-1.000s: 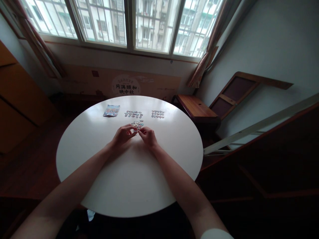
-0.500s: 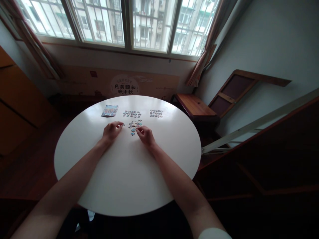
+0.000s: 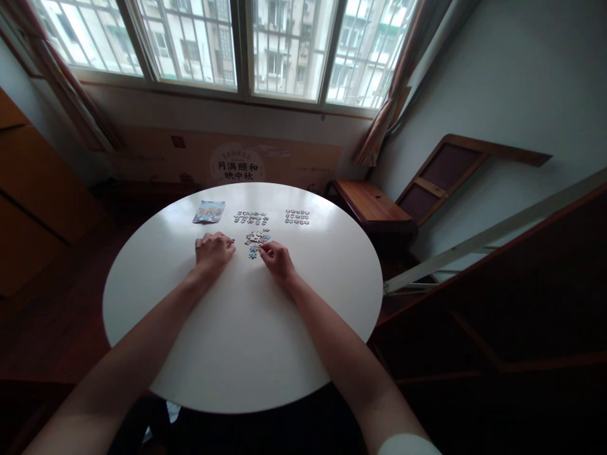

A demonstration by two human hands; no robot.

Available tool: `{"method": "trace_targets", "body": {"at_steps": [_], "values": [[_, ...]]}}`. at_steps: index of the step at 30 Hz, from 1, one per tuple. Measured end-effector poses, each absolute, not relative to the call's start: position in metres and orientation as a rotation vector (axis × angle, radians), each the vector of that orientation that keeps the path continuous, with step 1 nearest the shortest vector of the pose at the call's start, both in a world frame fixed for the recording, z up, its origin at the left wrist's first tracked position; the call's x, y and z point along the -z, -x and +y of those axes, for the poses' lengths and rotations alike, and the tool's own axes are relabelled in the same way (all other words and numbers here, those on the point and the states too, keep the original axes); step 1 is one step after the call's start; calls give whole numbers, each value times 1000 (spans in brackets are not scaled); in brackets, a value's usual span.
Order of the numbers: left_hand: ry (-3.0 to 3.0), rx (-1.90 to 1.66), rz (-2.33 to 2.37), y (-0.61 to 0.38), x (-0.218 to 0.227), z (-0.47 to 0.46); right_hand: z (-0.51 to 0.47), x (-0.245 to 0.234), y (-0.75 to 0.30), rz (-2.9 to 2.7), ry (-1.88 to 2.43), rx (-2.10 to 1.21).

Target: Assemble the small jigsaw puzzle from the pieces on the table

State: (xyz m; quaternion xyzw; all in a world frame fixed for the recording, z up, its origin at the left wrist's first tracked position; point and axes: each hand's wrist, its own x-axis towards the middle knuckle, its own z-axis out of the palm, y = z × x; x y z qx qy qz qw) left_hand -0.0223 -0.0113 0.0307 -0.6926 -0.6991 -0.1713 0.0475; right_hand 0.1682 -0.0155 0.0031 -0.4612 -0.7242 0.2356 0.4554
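Observation:
A round white table (image 3: 246,354) carries small jigsaw pieces. My left hand (image 3: 214,248) rests on the table with its fingers curled under, a small piece at its fingertips. My right hand (image 3: 276,258) lies just right of it, fingers pinched together beside a loose blue piece (image 3: 253,254). Between and just beyond the hands sits a small cluster of joined pieces (image 3: 257,237). What the pinched fingers hold is too small to make out.
Farther back lie two neat groups of pieces (image 3: 251,218) (image 3: 297,217) and a picture card (image 3: 208,212) at the left. A wooden bench (image 3: 372,203) and a leaning wooden frame (image 3: 455,170) stand to the right. A cardboard sheet (image 3: 237,161) leans under the window.
My hands were together over the cluster a second ago; the left one has drawn away to the left and curled shut, and the right one has stayed close to the loose pieces.

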Motion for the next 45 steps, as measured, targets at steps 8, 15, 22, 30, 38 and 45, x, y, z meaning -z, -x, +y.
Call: {"method": "trace_targets", "body": {"at_steps": [8, 15, 22, 30, 38, 45], "values": [[2207, 468, -2141, 22, -23, -1, -15, -2, -169, -1812, 1111, -575], [2258, 285, -2185, 20, -21, 23, -15, 0, -168, -1833, 1116, -586], [2266, 241, -2200, 18, -26, 38, -14, 2, -169, -1838, 1120, -581], [2260, 239, -2177, 18, -25, 35, -14, 2, -169, -1848, 1114, -580], [2131, 548, -2153, 15, -23, 24, -14, 1, -168, -1834, 1125, -567], [2381, 692, -1843, 1, -32, -6, -15, -2, -167, -1811, 1173, -554]]}}
